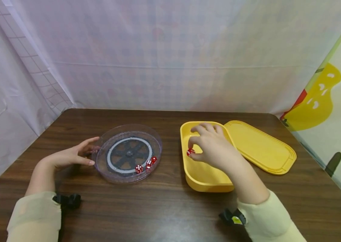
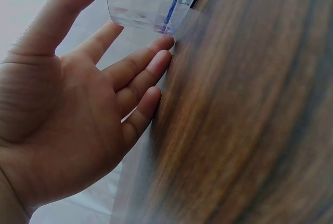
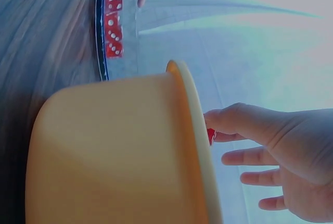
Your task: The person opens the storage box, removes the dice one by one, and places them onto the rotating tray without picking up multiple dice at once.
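My right hand (image 1: 211, 146) pinches a red die (image 1: 190, 152) with white dots between thumb and index finger, over the yellow box (image 1: 209, 186). In the right wrist view the same die (image 3: 210, 136) shows just past the box's rim, its other fingers spread. At the left, my left hand (image 1: 75, 155) rests beside a round clear dish (image 1: 128, 129), thumb and fingers held apart around its near-left rim. Several red dice (image 1: 139, 168) lie inside the dish at its front right. In the left wrist view the fingertips (image 2: 165, 41) are at the dish's wall, close to the tabletop.
A yellow lid (image 1: 262, 148) lies to the right of the box, its left end against the box's side. All stand on a dark brown wooden table (image 1: 164, 215). Pale curtains (image 1: 170, 67) hang behind the table's far edge, and a patterned cloth (image 1: 318, 97) hangs at the right.
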The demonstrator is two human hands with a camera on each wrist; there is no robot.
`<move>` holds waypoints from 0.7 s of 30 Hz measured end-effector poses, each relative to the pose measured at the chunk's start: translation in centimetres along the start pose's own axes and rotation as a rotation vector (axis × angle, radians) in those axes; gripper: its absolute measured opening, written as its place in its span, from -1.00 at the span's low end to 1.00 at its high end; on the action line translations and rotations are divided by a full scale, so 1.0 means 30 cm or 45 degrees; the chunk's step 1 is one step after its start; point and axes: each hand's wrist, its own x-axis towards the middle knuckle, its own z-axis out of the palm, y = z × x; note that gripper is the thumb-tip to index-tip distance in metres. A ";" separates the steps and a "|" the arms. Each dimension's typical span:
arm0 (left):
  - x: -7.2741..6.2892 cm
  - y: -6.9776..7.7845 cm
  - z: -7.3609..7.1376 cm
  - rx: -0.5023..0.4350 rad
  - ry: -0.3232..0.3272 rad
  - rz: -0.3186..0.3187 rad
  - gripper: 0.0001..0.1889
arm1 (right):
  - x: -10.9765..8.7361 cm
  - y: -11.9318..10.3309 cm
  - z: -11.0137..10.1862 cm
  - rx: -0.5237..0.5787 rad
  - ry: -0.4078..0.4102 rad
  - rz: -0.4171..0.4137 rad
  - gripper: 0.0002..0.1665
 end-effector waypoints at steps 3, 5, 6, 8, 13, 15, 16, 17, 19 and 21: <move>0.001 0.001 0.002 -0.006 -0.004 0.001 -0.05 | 0.011 -0.008 0.002 0.001 0.004 -0.007 -0.88; 0.001 0.002 0.003 -0.005 -0.004 0.004 -0.05 | 0.017 -0.013 0.002 0.007 -0.001 -0.009 -0.89; 0.002 0.002 0.004 -0.006 -0.005 0.005 -0.05 | 0.020 -0.016 0.003 0.012 -0.004 -0.010 -0.89; 0.002 0.002 0.005 0.000 -0.003 0.007 -0.05 | 0.025 -0.020 0.004 0.019 -0.009 -0.009 -0.89; 0.004 0.003 0.004 0.017 0.004 0.010 -0.05 | 0.042 -0.032 0.011 0.041 0.000 -0.010 -0.90; 0.005 0.003 0.004 0.017 0.006 0.010 -0.05 | 0.049 -0.041 0.014 0.038 -0.005 -0.009 -0.90; 0.005 0.002 0.003 0.017 0.005 0.009 -0.05 | 0.054 -0.045 0.016 0.032 -0.009 -0.011 -0.89; 0.005 0.002 0.003 0.015 0.005 0.009 -0.05 | 0.058 -0.051 0.017 0.029 -0.016 -0.008 -0.89; 0.005 0.002 0.004 0.012 0.004 0.007 -0.05 | 0.067 -0.062 0.020 0.024 -0.028 -0.009 -0.87; 0.006 0.002 0.005 0.009 0.002 0.007 -0.05 | 0.075 -0.071 0.023 0.022 -0.034 -0.014 -0.86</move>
